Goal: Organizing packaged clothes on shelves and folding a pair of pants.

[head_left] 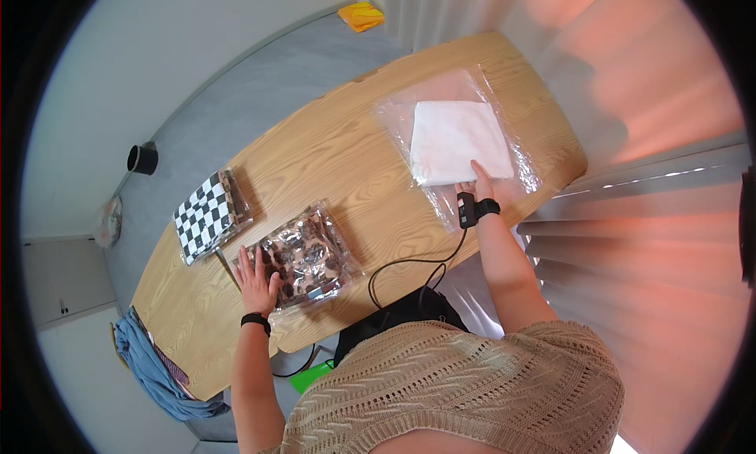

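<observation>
My left hand [254, 281] lies flat with fingers spread on the left edge of a clear bag holding folded brown-and-black spotted fabric [303, 253]. Farther right, my right hand [482, 185] rests at the near edge of a folded white cloth [459, 139], one finger stretched out over it. The white cloth lies in or on a larger clear plastic bag [394, 111]; which of these, I cannot tell. Part of the right hand is hidden behind the black device [468, 210] strapped at its wrist.
A bagged black-and-white checkered fabric [203, 218] sits on the wooden table [331, 155] at left. A black cable [409, 260] loops over the near edge. Blue cloth [161, 367] hangs at the left end. A black bin [142, 160] and yellow packet [361, 17] are on the floor; curtains [614, 257] flank the right.
</observation>
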Demonstrator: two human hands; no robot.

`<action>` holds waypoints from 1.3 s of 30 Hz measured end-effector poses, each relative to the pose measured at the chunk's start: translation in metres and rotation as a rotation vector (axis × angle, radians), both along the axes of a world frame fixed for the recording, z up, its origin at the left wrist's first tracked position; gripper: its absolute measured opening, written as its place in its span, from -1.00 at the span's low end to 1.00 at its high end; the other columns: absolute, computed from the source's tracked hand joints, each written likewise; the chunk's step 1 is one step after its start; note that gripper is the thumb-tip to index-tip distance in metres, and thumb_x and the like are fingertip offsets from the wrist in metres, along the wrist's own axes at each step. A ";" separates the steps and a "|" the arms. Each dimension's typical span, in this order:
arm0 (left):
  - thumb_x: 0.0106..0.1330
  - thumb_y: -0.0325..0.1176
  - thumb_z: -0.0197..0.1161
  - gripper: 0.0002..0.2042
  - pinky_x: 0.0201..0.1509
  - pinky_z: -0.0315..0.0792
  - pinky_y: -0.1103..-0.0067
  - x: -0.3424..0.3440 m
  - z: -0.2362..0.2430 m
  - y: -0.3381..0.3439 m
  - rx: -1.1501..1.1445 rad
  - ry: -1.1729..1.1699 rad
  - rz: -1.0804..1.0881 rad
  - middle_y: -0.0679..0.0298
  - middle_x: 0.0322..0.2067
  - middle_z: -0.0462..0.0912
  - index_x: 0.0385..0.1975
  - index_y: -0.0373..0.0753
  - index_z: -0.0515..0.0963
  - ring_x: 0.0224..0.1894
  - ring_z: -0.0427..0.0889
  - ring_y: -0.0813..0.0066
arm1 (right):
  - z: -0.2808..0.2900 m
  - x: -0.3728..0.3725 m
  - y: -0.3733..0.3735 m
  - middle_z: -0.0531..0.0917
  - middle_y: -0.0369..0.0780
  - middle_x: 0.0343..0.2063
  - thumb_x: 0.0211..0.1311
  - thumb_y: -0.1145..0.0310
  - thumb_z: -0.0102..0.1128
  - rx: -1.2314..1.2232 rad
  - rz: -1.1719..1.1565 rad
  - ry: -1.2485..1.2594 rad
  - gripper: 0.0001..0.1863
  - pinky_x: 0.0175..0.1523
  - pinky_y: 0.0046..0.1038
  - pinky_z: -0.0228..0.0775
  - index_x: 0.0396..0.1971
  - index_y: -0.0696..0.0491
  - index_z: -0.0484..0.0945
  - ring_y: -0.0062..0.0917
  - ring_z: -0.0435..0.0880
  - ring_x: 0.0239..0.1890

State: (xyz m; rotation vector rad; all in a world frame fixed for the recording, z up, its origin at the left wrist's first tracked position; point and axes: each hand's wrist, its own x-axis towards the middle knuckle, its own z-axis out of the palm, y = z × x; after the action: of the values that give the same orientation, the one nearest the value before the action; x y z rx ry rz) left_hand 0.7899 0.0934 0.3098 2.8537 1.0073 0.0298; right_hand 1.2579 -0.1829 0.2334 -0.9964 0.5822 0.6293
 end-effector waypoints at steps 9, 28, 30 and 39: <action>0.24 -0.24 0.05 -0.39 0.37 -0.14 0.27 0.018 0.033 -0.037 -0.238 -0.465 0.079 -0.05 0.32 -0.09 0.27 -0.29 0.07 0.35 -0.08 -0.01 | 0.042 -0.012 0.020 0.49 -0.15 -0.04 0.04 0.45 0.10 0.520 -0.135 -0.107 -0.55 0.10 -0.34 0.40 -0.02 0.15 0.29 -0.34 0.48 0.02; 0.33 0.17 -0.16 -0.26 0.35 -0.03 0.35 0.017 0.073 -0.028 -1.754 -1.278 0.099 0.06 0.29 0.06 0.32 -0.27 -0.11 0.33 0.04 0.22 | 0.197 -0.268 0.014 0.30 -0.12 0.19 0.04 0.29 0.09 0.597 0.493 -0.106 -0.27 0.32 -0.13 0.06 0.25 0.12 0.07 -0.24 0.26 0.24; 0.33 0.18 -0.18 -0.26 0.33 0.04 0.35 -0.007 0.079 -0.034 -1.987 -1.340 0.049 0.07 0.28 0.10 0.31 -0.28 -0.06 0.31 0.11 0.23 | 0.200 -0.304 0.020 0.32 -0.11 0.17 0.03 0.29 0.11 0.572 0.551 -0.124 -0.27 0.30 -0.15 0.11 0.23 0.12 0.08 -0.25 0.29 0.21; 0.27 -0.38 0.13 -0.59 0.03 0.42 0.51 -0.136 0.157 -0.102 -1.660 -1.343 0.366 0.13 -0.04 0.48 0.09 -0.36 0.28 -0.04 0.51 0.39 | 0.183 -0.387 0.038 0.41 -0.15 0.09 0.08 0.34 0.12 0.565 0.956 -0.233 -0.39 0.22 -0.20 0.23 0.16 0.17 0.19 -0.35 0.38 0.14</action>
State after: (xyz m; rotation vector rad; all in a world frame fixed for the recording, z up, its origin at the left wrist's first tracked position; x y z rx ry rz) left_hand 0.6538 -0.0088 0.4672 0.7327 0.5724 0.6415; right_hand 0.8704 -0.1454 0.4166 -0.7463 -0.3296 1.4015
